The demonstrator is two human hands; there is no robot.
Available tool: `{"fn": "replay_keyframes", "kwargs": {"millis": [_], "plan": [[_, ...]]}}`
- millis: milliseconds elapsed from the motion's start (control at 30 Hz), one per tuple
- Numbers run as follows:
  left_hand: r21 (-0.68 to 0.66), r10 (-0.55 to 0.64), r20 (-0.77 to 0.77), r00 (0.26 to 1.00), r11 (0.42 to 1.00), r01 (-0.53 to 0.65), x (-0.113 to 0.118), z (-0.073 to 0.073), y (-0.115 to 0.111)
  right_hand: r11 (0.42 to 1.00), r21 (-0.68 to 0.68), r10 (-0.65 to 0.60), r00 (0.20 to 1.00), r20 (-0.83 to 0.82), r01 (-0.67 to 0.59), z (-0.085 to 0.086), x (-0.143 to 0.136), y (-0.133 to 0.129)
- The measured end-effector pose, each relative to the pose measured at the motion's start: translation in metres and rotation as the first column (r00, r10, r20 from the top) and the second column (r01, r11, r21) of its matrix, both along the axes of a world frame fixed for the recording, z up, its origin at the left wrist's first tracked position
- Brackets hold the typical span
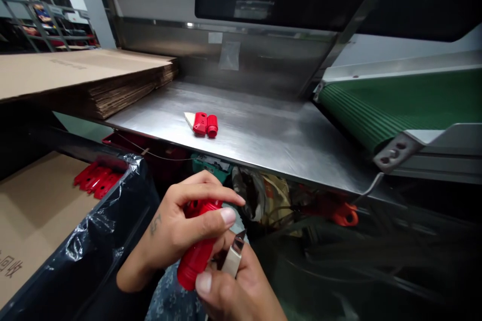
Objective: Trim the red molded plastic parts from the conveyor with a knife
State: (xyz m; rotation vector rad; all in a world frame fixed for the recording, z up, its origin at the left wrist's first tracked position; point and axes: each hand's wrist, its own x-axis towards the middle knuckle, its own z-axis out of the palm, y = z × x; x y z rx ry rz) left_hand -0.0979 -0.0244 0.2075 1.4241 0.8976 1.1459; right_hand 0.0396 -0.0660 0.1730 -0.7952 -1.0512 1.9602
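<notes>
My left hand [178, 225] is closed around a red plastic cylindrical part [199, 260], its fingers over the upper end. Just right of it, my right hand [244, 286] grips a utility knife [231, 262] with a pale handle and a short dark blade pointing up. The right thumb also rests against the lower end of the red part. The blade stands beside the part, near my left thumb; whether it touches is not clear. On the metal table [259, 133] lie a red moulded piece [200, 124] with a pale pointed tip and a ribbed red cylinder [212, 126].
Flat cardboard sheets [131, 88] are stacked at the table's left. A carton [45, 230] edged with black plastic [113, 220] holds several red parts [98, 180]. A green conveyor belt [406, 100] ends at the right. Below the table's edge hangs an orange-red handle [344, 214].
</notes>
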Motion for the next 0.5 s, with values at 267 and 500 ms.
{"fn": "replay_keyframes", "kwargs": {"millis": [267,500], "plan": [[-0.010,-0.116,0.041,0.992,0.993,0.116,0.001,-0.003,0.008,0.994,-0.100,0.027,0.994,-0.108,-0.037,-0.011,-0.002,-0.003],[0.014,-0.028,0.014,1.000,1.000,0.028,0.003,-0.011,0.010,0.984,0.162,-0.098,0.987,0.126,0.077,-0.020,-0.001,0.007]]}}
